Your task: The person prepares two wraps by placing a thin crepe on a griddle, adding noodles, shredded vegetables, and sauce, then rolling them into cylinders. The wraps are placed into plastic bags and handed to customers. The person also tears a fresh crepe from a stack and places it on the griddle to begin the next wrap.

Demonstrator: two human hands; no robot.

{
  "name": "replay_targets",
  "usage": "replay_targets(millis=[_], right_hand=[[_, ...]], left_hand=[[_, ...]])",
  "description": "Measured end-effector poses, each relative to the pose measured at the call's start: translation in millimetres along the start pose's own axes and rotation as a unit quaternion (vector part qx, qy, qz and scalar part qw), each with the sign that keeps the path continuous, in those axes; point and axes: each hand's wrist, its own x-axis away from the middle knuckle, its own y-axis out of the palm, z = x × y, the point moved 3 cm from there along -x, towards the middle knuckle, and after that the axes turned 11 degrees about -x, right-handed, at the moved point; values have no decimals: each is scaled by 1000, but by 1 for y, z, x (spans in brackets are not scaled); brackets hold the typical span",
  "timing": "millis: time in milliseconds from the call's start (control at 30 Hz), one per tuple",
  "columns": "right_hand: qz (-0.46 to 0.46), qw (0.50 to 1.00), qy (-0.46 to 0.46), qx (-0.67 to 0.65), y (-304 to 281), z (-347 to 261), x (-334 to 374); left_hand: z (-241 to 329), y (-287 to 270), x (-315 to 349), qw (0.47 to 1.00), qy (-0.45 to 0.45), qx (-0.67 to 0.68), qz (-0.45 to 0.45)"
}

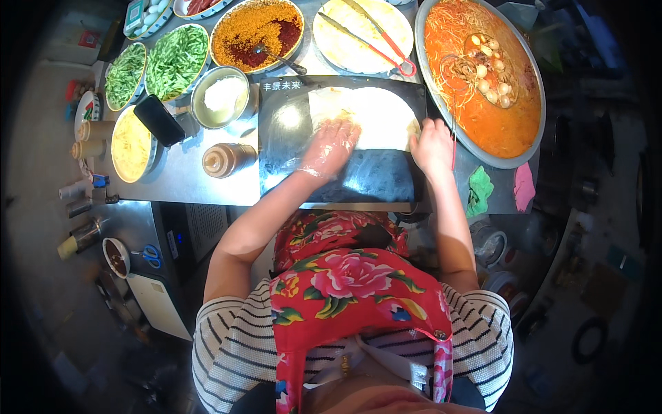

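A pale thin flatbread [376, 114] lies on the dark rectangular board [289, 159] on the steel counter. My left hand [329, 145], inside a clear plastic glove, presses flat on the flatbread's near left edge with fingers spread. My right hand [433, 146], bare, rests at the flatbread's right edge by the board's corner, fingers curled; whether it pinches the edge I cannot tell. A thin red stick [453, 148] runs beside that hand.
A big round pan of orange noodles with small pale balls [483, 76] sits at the right. Behind the board: a plate with red-handled tongs [362, 31], a chilli-crumb bowl [256, 33], green-vegetable bowls [176, 61], a white-filled metal bowl [221, 96]. A brown squeeze bottle [227, 159] lies left.
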Motion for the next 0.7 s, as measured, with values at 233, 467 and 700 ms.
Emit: replay_targets(millis=[233, 467, 700], right_hand=[[48, 824, 209, -524, 32, 29, -4], [22, 937, -240, -254, 34, -56, 39], [-16, 947, -291, -137, 34, -57, 16]], left_hand=[[2, 1, -1, 1000, -1, -20, -5], [2, -2, -2, 1000, 1, -26, -14], [-3, -9, -2, 998, 18, -38, 53]])
